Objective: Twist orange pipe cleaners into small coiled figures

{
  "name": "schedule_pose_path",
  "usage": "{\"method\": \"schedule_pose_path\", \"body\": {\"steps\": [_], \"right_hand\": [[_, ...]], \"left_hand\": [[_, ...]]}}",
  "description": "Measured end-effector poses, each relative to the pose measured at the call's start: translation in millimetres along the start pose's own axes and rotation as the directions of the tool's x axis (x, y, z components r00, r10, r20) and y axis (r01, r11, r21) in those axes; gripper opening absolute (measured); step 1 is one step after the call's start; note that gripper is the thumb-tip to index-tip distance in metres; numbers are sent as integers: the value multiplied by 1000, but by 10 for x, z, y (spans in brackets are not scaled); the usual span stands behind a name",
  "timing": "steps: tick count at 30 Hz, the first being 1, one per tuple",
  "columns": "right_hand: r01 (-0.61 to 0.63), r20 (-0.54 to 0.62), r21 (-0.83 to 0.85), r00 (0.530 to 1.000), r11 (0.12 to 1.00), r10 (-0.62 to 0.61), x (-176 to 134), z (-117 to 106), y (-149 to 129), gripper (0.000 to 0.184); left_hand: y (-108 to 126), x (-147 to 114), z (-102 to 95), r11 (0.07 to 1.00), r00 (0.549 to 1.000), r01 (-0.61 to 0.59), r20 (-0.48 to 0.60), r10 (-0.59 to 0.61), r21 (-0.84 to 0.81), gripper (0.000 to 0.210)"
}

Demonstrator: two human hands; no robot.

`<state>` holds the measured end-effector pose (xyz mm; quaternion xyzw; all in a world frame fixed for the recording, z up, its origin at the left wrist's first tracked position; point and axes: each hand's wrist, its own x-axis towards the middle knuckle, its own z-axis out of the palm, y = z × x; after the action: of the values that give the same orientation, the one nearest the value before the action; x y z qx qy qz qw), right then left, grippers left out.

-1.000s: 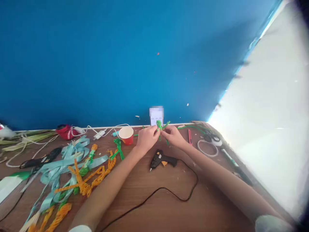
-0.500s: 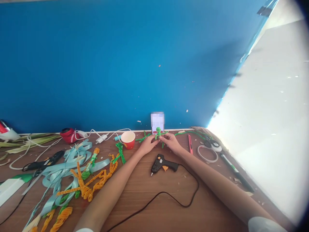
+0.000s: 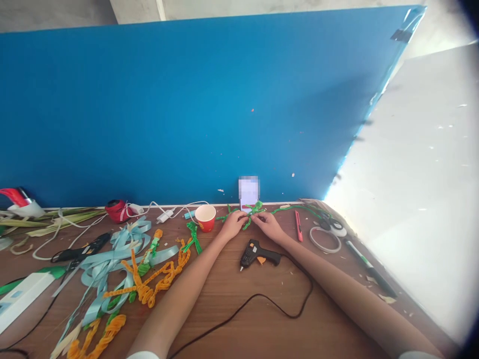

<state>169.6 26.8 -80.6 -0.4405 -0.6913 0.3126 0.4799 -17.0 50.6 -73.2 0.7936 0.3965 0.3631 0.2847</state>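
Note:
Between my hands is a small green pipe-cleaner figure (image 3: 258,206) with a rounded top and thin limbs sticking out. My left hand (image 3: 234,223) pinches it from the left, and my right hand (image 3: 267,224) has its fingertips closed on it from the right. Just behind it a phone (image 3: 249,192) leans upright against the blue panel. Part of another green pipe-cleaner piece (image 3: 229,214) shows beside my left hand. On the table in front of my hands lies a black glue gun (image 3: 258,254), its nozzle pointing left.
A red paper cup (image 3: 205,219) and a green pipe-cleaner bundle (image 3: 192,238) stand left of my arm. Orange pipe-cleaner pieces (image 3: 144,289) and blue ribbon (image 3: 95,264) spread across the left. A red cutter (image 3: 298,227), tape ring (image 3: 325,240) and scissors (image 3: 335,227) lie right. The glue gun's cord (image 3: 258,295) crosses the front.
The green figure, upright before, is now tilted to the right between my fingers. The camera view has shifted slightly, showing more above the panel. The glue gun stays on the table.

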Motion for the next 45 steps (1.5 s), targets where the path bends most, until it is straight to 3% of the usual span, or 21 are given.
{"method": "schedule_pose_path", "body": {"steps": [9, 15, 21, 27, 33, 41, 45], "right_hand": [[66, 75, -135, 996, 989, -56, -28, -10, -55, 33], [49, -44, -313, 997, 948, -66, -52, -5, -87, 30], [58, -38, -427, 996, 902, -82, -75, 40, -76, 15], [75, -11, -446, 996, 892, -89, -86, 28, -73, 22], [85, 38, -469, 996, 879, -76, -53, 35, -44, 29], [75, 28, -494, 997, 866, -70, -72, 26, -77, 25], [91, 39, -498, 996, 863, -82, -80, 22, -118, 25]], "left_hand": [[-34, -1, 42, 996, 999, 25, -30, -28, -84, 17], [6, -18, 22, 999, 997, 34, -68, -35, -21, 13], [30, -30, 23, 996, 997, 59, -53, -56, 62, 11], [19, -15, 14, 991, 994, 94, -65, -87, 101, 9], [88, -42, -13, 994, 998, 43, -44, -39, 102, 15], [44, -50, 50, 969, 995, 95, -64, -83, 228, 13], [79, -53, 37, 968, 999, 42, -31, -36, 247, 12]]}}
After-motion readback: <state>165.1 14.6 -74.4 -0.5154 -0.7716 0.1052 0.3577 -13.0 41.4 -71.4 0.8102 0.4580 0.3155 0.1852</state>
